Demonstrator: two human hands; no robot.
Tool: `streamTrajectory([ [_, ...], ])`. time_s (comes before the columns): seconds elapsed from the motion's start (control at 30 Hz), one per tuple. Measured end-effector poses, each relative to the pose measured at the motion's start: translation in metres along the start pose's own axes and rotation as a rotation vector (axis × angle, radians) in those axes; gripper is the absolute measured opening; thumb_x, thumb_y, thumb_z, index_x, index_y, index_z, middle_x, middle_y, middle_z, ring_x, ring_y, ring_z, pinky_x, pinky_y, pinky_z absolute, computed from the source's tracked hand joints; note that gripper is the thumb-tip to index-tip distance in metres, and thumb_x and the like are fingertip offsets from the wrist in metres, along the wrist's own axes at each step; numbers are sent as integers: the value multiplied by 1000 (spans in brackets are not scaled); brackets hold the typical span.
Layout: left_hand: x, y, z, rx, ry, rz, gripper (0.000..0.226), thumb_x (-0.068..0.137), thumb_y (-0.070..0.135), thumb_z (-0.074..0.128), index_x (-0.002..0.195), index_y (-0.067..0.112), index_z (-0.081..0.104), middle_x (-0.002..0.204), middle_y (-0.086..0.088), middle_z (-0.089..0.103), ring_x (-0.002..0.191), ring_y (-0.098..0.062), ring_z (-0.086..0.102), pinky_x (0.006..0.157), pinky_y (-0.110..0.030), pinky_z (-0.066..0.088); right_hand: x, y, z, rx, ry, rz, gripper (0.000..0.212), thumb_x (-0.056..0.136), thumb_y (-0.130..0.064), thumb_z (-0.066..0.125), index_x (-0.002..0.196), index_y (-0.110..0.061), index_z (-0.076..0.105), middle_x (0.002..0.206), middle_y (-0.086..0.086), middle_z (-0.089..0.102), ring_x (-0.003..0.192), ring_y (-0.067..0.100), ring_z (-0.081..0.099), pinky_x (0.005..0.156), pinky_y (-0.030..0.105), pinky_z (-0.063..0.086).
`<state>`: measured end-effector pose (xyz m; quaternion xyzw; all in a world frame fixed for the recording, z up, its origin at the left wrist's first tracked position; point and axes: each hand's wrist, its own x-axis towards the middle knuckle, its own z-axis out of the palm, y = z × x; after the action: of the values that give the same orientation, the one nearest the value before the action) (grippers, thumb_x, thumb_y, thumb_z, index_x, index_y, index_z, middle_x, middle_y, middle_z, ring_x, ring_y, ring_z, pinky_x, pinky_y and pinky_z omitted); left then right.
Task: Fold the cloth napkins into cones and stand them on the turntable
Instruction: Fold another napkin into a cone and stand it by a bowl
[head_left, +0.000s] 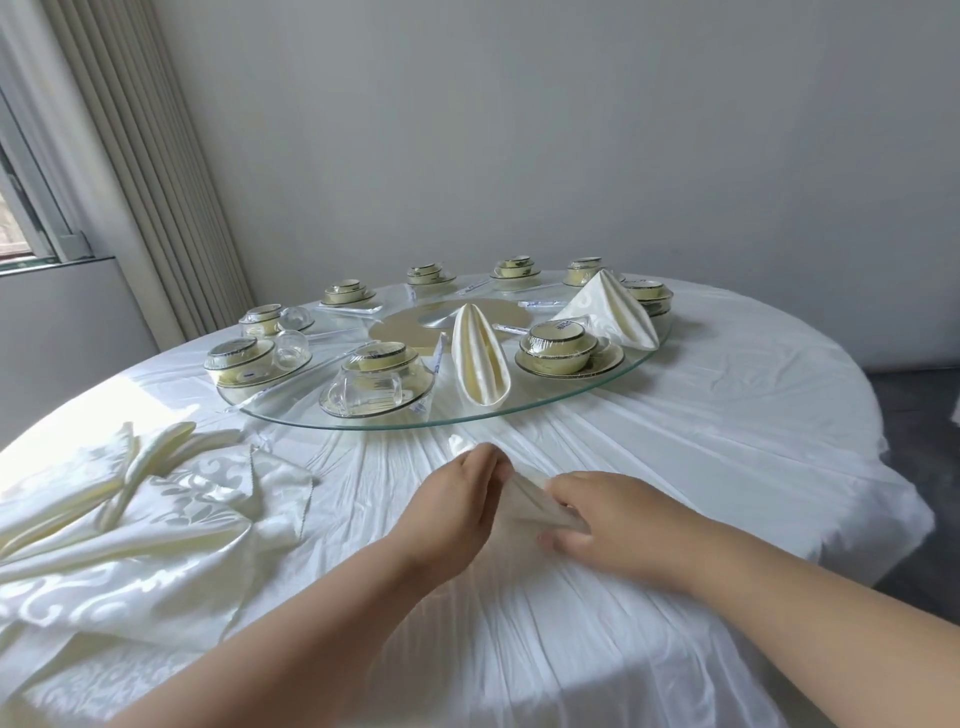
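A cream napkin (530, 496), folded into a narrow wedge, lies on the white tablecloth between my two hands. My left hand (457, 499) touches its left end, fingers curled over the cloth. My right hand (608, 512) holds its right side, fingers wrapped over the fold. On the glass turntable (597, 395) one folded napkin cone (479, 361) stands near the front edge. A second cone (610, 309) stands at the right. A pile of loose napkins (140, 525) lies at the left of the table.
Several wrapped sets of bowls and plates ring the turntable, among them one (376, 379) near the front left and one (566, 345) near the front right. Wrapped chopsticks lie between them. The round table drops off at the right edge (893, 499). A window and curtain stand at the left.
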<state>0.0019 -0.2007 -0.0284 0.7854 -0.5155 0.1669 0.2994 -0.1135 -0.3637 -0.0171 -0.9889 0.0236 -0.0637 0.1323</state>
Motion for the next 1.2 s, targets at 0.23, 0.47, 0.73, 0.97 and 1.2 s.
streamTrajectory([
  [0.23,52,3,3,-91,366,-85,36,92,28,30,95,5,58,87,-4,61,78,-19,51,63,-22,29,23,-10,-21,181,410,-4,51,89,-33,62,57,-19,26,56,-2,31,53,10,31,51,25,24],
  [0.47,64,-71,-59,4,716,-423,43,101,36,25,99,6,56,92,-3,53,92,-21,49,78,-26,31,61,-12,-34,375,574,-56,57,83,-27,71,50,-19,25,47,-4,23,49,11,24,47,25,19],
  [0.73,50,-197,-91,-163,45,-1100,96,83,75,0,148,12,33,150,-13,37,144,-30,23,118,-44,10,59,-1,-4,523,750,-136,42,77,-45,64,50,-16,50,57,-3,44,53,9,41,48,13,28],
  [0.97,51,-212,-91,-39,-198,-1097,130,49,101,-1,149,25,32,153,-4,34,145,-24,22,119,-44,7,58,-3,-2,505,806,-187,44,80,-45,60,51,-14,49,56,0,42,52,11,40,48,17,29],
  [1.2,52,-202,-81,-63,-231,-1113,146,34,106,3,149,20,33,155,-2,31,145,-21,20,119,-44,7,56,-4,-1,508,864,-151,36,80,-37,65,56,-12,60,58,1,48,54,11,45,49,20,34],
])
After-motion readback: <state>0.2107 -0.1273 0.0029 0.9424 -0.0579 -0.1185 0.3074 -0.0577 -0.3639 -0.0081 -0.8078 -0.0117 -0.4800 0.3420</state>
